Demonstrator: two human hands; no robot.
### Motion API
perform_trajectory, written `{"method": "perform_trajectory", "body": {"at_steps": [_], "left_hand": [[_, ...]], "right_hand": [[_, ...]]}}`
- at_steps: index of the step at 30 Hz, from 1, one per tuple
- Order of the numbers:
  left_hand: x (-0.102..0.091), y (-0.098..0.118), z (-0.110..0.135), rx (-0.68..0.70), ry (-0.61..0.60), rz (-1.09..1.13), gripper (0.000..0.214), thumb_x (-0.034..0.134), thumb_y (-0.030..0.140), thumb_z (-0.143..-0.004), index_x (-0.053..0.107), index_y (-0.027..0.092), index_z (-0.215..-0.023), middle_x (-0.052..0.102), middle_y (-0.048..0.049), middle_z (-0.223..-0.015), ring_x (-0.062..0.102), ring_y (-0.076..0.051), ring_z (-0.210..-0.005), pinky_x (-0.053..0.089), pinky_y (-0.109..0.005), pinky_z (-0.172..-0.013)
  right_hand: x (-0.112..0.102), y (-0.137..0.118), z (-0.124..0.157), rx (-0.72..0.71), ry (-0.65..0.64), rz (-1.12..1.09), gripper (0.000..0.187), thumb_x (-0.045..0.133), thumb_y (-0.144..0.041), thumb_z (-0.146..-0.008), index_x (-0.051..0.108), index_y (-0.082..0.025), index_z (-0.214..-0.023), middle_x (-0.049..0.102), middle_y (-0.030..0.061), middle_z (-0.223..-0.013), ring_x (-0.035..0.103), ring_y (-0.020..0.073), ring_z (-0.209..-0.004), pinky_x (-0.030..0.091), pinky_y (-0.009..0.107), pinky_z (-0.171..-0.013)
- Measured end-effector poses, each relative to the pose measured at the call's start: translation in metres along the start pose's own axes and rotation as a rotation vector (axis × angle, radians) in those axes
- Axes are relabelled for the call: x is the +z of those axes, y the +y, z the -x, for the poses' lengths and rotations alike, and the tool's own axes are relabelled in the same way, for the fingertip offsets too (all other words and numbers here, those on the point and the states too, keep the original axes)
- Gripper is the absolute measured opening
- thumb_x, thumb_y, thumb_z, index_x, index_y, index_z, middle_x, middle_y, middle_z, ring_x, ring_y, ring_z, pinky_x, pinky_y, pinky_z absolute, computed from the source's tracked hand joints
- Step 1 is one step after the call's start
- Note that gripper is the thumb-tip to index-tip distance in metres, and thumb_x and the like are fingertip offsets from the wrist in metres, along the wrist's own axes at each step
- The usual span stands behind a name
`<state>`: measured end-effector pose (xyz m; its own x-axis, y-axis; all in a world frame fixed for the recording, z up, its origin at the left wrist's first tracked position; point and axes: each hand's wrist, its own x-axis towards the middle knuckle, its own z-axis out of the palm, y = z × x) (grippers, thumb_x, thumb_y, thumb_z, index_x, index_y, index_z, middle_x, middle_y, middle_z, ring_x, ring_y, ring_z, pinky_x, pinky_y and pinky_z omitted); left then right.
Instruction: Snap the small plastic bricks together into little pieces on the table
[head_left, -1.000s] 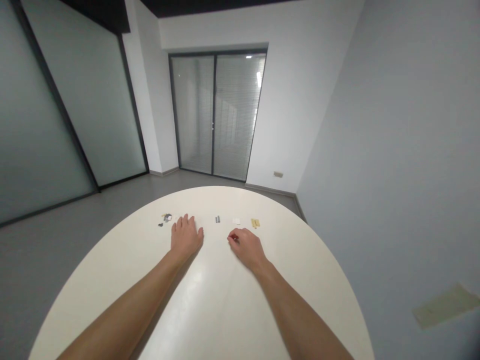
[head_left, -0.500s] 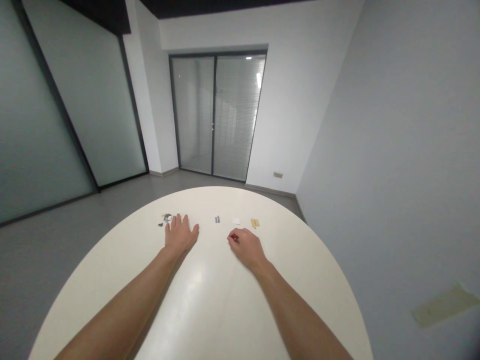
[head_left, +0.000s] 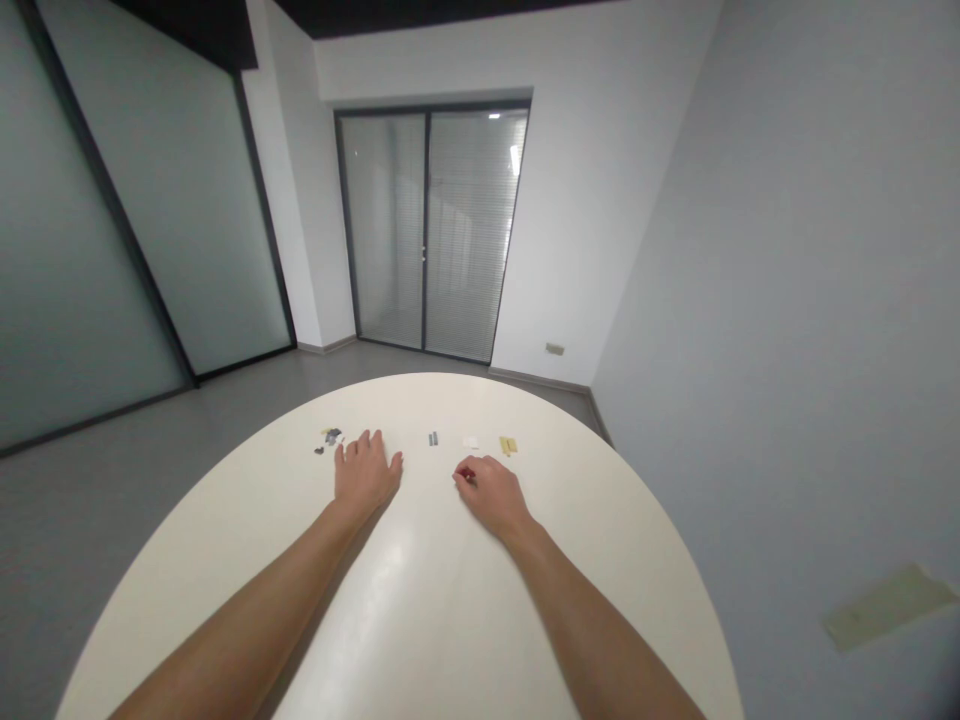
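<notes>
My left hand lies palm down on the white table, fingers spread, with nothing in it. Just left of its fingertips is a loose pile of small dark grey, white and yellow pieces. One dark piece sits a little apart from that pile. My right hand rests on the table with its fingers curled; whatever they hold, if anything, is hidden. Beyond the hands are two small grey strips, a white group of pieces and a yellow group, side by side in a row.
The table's round far edge curves in front of me. Behind it are a glass door with blinds and white walls. Frosted panels stand to the left. A tape strip is on the right wall.
My left hand has shifted slightly right, away from the mixed pile, so more of the pile shows. My right hand has stayed almost where it was.
</notes>
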<state>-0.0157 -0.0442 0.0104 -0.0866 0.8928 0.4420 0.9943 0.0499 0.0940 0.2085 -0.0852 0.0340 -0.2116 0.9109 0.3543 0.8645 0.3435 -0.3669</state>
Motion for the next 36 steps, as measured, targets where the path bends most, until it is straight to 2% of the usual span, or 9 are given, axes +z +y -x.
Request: {"method": "perform_trajectory", "body": {"at_steps": [6, 10, 17, 22, 24, 28, 32, 36], "left_hand": [[-0.004, 0.002, -0.004, 0.153, -0.049, 0.167, 0.052, 0.043, 0.033, -0.093, 0.046, 0.006, -0.137, 0.054, -0.0206, -0.137, 0.050, -0.032, -0.127, 0.030, -0.048, -0.111], [-0.007, 0.003, -0.005, 0.234, -0.110, 0.317, 0.052, 0.044, 0.030, -0.093, 0.042, 0.006, -0.139, 0.059, -0.0184, -0.133, 0.055, -0.029, -0.121, 0.040, -0.040, -0.104], [0.003, 0.005, -0.004, 0.410, -0.143, 0.627, 0.053, 0.047, 0.030, -0.091, 0.038, 0.020, -0.143, 0.065, -0.0100, -0.121, 0.064, -0.022, -0.105, 0.050, -0.035, -0.092], [0.012, 0.007, -0.004, 0.506, -0.217, 0.817, 0.052, 0.047, 0.023, -0.090, 0.040, 0.025, -0.141, 0.065, -0.0054, -0.117, 0.064, -0.015, -0.092, 0.052, -0.029, -0.085], [0.011, 0.008, -0.004, 0.518, -0.192, 0.819, 0.052, 0.048, 0.021, -0.089, 0.041, 0.025, -0.140, 0.065, -0.0055, -0.118, 0.063, -0.016, -0.096, 0.051, -0.030, -0.087], [0.005, 0.008, -0.001, 0.448, -0.108, 0.680, 0.058, 0.053, 0.025, -0.087, 0.037, 0.023, -0.143, 0.062, -0.0078, -0.123, 0.060, -0.021, -0.107, 0.048, -0.035, -0.092], [-0.003, 0.007, 0.001, 0.391, -0.163, 0.573, 0.063, 0.055, 0.029, -0.085, 0.035, 0.018, -0.144, 0.067, -0.0094, -0.113, 0.061, -0.024, -0.105, 0.048, -0.037, -0.089], [-0.004, 0.009, 0.002, 0.418, -0.192, 0.586, 0.058, 0.052, 0.029, -0.088, 0.037, 0.019, -0.143, 0.069, -0.0076, -0.106, 0.061, -0.023, -0.101, 0.047, -0.034, -0.086]], "right_hand": [[0.001, 0.001, 0.000, -0.012, 0.008, 0.003, 0.014, 0.055, -0.031, -0.093, 0.068, -0.026, -0.095, 0.068, 0.0015, -0.090, 0.061, 0.0156, -0.085, 0.041, 0.025, -0.076], [0.000, 0.000, 0.000, -0.013, 0.008, 0.005, 0.014, 0.056, -0.031, -0.092, 0.068, -0.026, -0.095, 0.069, 0.0015, -0.090, 0.061, 0.0155, -0.084, 0.040, 0.025, -0.074], [-0.001, -0.001, 0.000, -0.026, 0.007, -0.006, 0.012, 0.056, -0.028, -0.092, 0.068, -0.025, -0.094, 0.070, 0.0010, -0.089, 0.061, 0.0153, -0.085, 0.039, 0.025, -0.074], [0.001, 0.001, -0.001, -0.027, 0.008, 0.000, 0.012, 0.056, -0.028, -0.092, 0.067, -0.025, -0.094, 0.070, 0.0006, -0.089, 0.060, 0.0153, -0.085, 0.039, 0.025, -0.073], [0.001, 0.001, -0.001, -0.032, 0.011, 0.002, 0.012, 0.056, -0.028, -0.092, 0.067, -0.025, -0.093, 0.070, 0.0004, -0.089, 0.060, 0.0153, -0.084, 0.039, 0.025, -0.072], [0.001, 0.001, -0.001, -0.041, 0.014, 0.005, 0.012, 0.055, -0.028, -0.092, 0.067, -0.025, -0.092, 0.070, 0.0003, -0.088, 0.060, 0.0158, -0.085, 0.039, 0.025, -0.072], [0.001, 0.001, -0.001, -0.044, 0.018, 0.012, 0.012, 0.056, -0.029, -0.092, 0.067, -0.025, -0.093, 0.070, 0.0011, -0.088, 0.061, 0.0161, -0.085, 0.040, 0.026, -0.072], [0.002, 0.001, -0.001, -0.040, 0.022, 0.013, 0.011, 0.057, -0.028, -0.091, 0.067, -0.025, -0.092, 0.070, 0.0010, -0.088, 0.061, 0.0163, -0.084, 0.040, 0.026, -0.072]]}}
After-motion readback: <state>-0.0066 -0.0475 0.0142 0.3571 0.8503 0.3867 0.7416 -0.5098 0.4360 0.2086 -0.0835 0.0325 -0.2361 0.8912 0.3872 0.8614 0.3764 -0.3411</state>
